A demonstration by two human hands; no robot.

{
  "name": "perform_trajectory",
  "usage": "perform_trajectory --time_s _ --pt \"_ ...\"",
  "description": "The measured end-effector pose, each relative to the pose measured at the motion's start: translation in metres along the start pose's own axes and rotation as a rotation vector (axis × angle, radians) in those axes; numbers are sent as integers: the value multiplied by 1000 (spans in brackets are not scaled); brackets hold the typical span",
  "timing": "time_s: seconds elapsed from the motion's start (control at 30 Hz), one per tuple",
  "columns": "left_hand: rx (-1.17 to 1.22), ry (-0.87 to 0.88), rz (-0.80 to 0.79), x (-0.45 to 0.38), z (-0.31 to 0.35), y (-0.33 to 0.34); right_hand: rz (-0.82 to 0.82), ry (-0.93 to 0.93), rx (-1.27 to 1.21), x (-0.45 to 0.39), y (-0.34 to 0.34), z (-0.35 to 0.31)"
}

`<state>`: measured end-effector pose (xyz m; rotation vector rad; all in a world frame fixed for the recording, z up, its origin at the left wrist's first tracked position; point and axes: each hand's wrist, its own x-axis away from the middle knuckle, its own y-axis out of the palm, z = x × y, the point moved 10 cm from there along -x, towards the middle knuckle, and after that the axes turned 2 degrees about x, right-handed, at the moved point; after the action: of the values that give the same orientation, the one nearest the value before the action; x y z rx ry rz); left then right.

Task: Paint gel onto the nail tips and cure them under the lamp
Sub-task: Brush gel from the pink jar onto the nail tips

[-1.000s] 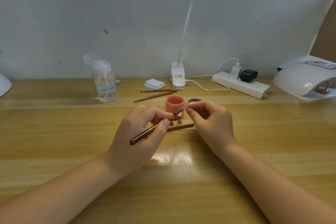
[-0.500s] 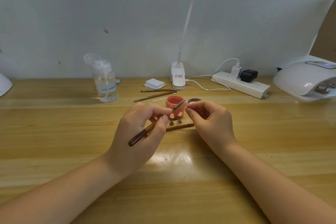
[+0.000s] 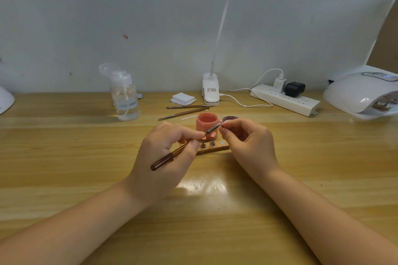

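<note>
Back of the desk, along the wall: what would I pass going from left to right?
Pump bottle → white pad stack → desk lamp base → power strip → curing lamp.

This is my small nail-art station, set up against a plain pale wall. I sit at a wooden tabletop (image 3: 64, 157) under a clip-on desk lamp (image 3: 211, 90). A white nail curing lamp (image 3: 357, 94) stands at the right, near a power strip (image 3: 286, 99) with chargers plugged in. A clear pump bottle (image 3: 125, 97), a stack of white wipes (image 3: 183, 99), spare brushes (image 3: 185, 109) and an open pot of pink gel (image 3: 206, 125) lie within reach.
</note>
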<state>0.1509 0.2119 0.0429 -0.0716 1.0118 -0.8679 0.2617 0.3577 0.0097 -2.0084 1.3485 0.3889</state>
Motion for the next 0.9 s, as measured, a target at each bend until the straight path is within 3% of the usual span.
perform_trajectory --time_s 0.5,0.77,0.9 --pt "-29 -38 6 -2 -3 -1 -6 46 -33 1 0 3" --pt "106 -262 114 -27 -26 -16 29 93 -31 -1 -2 10" --pt "5 -430 88 -62 -52 -13 33 99 -35 -1 -2 11"
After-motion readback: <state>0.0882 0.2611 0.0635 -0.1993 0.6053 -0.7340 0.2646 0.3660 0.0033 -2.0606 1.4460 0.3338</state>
